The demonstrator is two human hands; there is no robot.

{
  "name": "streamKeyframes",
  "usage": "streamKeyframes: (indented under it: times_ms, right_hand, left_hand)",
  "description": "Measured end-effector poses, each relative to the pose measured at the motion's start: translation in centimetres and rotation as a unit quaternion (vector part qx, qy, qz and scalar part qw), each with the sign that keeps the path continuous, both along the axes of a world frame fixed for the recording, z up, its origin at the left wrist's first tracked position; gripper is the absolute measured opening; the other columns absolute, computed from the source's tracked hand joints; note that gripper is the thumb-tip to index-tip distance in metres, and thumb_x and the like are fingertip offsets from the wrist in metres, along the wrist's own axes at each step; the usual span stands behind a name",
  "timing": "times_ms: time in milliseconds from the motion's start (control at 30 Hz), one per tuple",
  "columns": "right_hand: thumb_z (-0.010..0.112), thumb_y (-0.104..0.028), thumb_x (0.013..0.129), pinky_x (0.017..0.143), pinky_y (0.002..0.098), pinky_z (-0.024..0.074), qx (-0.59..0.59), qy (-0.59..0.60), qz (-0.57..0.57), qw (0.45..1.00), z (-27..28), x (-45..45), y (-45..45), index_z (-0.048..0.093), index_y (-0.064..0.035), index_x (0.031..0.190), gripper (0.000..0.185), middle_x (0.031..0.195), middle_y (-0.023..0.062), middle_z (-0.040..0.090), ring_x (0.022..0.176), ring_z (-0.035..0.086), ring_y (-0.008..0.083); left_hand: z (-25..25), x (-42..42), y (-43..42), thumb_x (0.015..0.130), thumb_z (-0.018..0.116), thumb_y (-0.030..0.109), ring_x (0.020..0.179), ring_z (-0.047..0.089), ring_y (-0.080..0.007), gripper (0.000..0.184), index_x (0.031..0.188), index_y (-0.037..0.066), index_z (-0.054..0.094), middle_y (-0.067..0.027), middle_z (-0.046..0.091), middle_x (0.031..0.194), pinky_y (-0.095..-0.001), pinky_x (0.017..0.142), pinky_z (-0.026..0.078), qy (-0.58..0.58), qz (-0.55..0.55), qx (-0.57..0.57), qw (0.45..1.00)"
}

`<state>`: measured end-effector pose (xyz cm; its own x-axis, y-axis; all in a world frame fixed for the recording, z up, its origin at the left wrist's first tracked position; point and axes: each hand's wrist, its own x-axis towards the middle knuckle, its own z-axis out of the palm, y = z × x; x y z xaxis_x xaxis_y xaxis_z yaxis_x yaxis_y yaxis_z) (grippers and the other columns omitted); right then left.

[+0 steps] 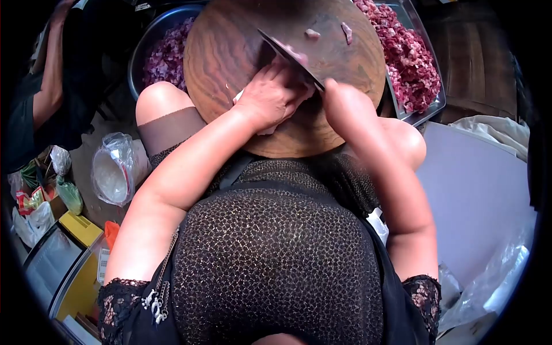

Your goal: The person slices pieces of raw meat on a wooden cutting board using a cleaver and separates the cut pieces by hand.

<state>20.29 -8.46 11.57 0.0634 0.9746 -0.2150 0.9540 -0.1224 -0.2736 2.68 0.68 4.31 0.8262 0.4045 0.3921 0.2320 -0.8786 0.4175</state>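
A round wooden chopping board lies in front of my body. My left hand presses down on a pale pink piece of meat near the middle of the board, fingers bent over it. My right hand is closed round the handle of a large knife, its dark blade slanting up and to the left, just beyond my left fingers. The handle is hidden in my fist. Two small scraps of meat lie on the far part of the board.
At the board's left is a metal basin of chopped meat; at its right, a metal tray heaped with diced red meat. Further left are a plastic-lined bucket, bags and another person's arm. A grey surface extends on the right.
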Motion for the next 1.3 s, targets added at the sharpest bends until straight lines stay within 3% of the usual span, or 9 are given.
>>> streamKeyframes:
  times_ms: [133,200,467,500,767,1000,1133,1233,1300]
  right_hand:
    - [0.059,-0.010,0.083,0.071,0.0425,0.0566,0.000,-0.019,0.047,0.999,0.4,-1.9,6.4,0.067,-0.0002,0.090,0.015,0.085,0.0179,0.071,0.081,0.070,0.0338]
    - [0.063,-0.012,0.082,0.073,0.0387,0.0571,-0.161,-0.018,0.049,0.986,3.7,-3.2,9.6,0.073,-0.0025,0.091,0.016,0.090,0.0169,0.072,0.084,0.071,0.0317]
    - [0.059,-0.014,0.085,0.079,0.0436,0.0539,-0.076,-0.019,0.022,0.997,1.6,0.8,4.6,0.071,-0.0028,0.094,0.019,0.096,0.0200,0.070,0.094,0.067,0.0367]
    - [0.059,-0.015,0.086,0.080,0.0452,0.0530,-0.073,-0.001,-0.001,0.997,1.7,1.7,3.3,0.071,-0.0023,0.094,0.020,0.097,0.0214,0.069,0.094,0.066,0.0385]
    - [0.054,-0.019,0.091,0.072,0.0452,0.0545,0.115,-0.092,0.018,0.989,2.2,2.0,-1.1,0.065,-0.0066,0.088,0.017,0.085,0.0144,0.070,0.082,0.069,0.0336]
    - [0.056,-0.019,0.089,0.074,0.0419,0.0558,-0.004,-0.121,0.139,0.983,0.2,-2.6,8.4,0.069,-0.0071,0.092,0.019,0.088,0.0144,0.071,0.085,0.070,0.0315]
    - [0.056,-0.020,0.089,0.082,0.0435,0.0544,-0.035,-0.116,0.149,0.981,1.5,-6.0,12.5,0.071,-0.0068,0.098,0.022,0.096,0.0169,0.071,0.095,0.068,0.0334]
    - [0.059,-0.012,0.086,0.083,0.0425,0.0553,-0.001,-0.067,-0.014,0.998,1.7,-4.1,12.6,0.074,-0.0105,0.104,0.024,0.104,0.0159,0.071,0.099,0.068,0.0321]
    - [0.054,-0.021,0.090,0.087,0.0448,0.0530,0.049,-0.032,-0.118,0.991,2.4,-2.3,10.8,0.068,-0.0073,0.107,0.025,0.106,0.0176,0.070,0.101,0.067,0.0341]
  left_hand:
    - [0.1,0.1,-0.5,0.089,0.062,0.029,0.125,0.044,-0.0351,0.018,0.103,0.023,0.072,-0.0099,0.052,0.128,-0.0450,0.105,0.039,0.036,0.040,0.010,0.998]
    - [0.5,0.3,-0.7,0.086,0.069,0.027,0.111,0.053,-0.0329,0.019,0.102,0.017,0.071,-0.0109,0.056,0.116,-0.0417,0.092,0.046,-0.032,0.030,0.012,0.999]
    - [0.8,-1.0,-1.6,0.082,0.068,0.028,0.111,0.054,-0.0305,0.024,0.105,0.023,0.071,-0.0091,0.057,0.118,-0.0423,0.090,0.048,0.038,0.062,0.097,0.993]
    - [-0.4,-1.0,-1.0,0.084,0.059,0.035,0.136,0.034,-0.0320,0.042,0.125,0.030,0.062,-0.0113,0.047,0.134,-0.0454,0.102,0.039,0.172,0.024,-0.003,0.985]
    - [0.7,0.4,-4.6,0.083,0.053,0.018,0.131,0.036,-0.0333,0.047,0.129,0.018,0.054,-0.0090,0.047,0.134,-0.0548,0.112,0.024,0.120,0.048,0.041,0.991]
    - [0.0,0.2,-3.7,0.077,0.064,0.015,0.136,0.031,-0.0339,0.046,0.121,0.025,0.063,-0.0079,0.040,0.146,-0.0534,0.115,0.020,0.105,0.032,0.048,0.993]
    - [-0.8,-0.1,-3.8,0.085,0.063,0.027,0.139,0.028,-0.0329,0.045,0.130,0.024,0.059,-0.0106,0.040,0.146,-0.0519,0.116,0.016,0.139,-0.008,0.002,0.990]
    - [1.0,0.3,-4.5,0.092,0.053,0.031,0.140,0.028,-0.0392,0.044,0.135,0.026,0.051,-0.0161,0.033,0.150,-0.0578,0.115,0.016,0.077,0.082,-0.196,0.974]
    - [1.6,0.2,-4.4,0.087,0.059,0.034,0.138,0.033,-0.0372,0.056,0.141,0.025,0.045,-0.0172,0.036,0.149,-0.0612,0.112,0.021,0.186,0.076,0.134,0.970]
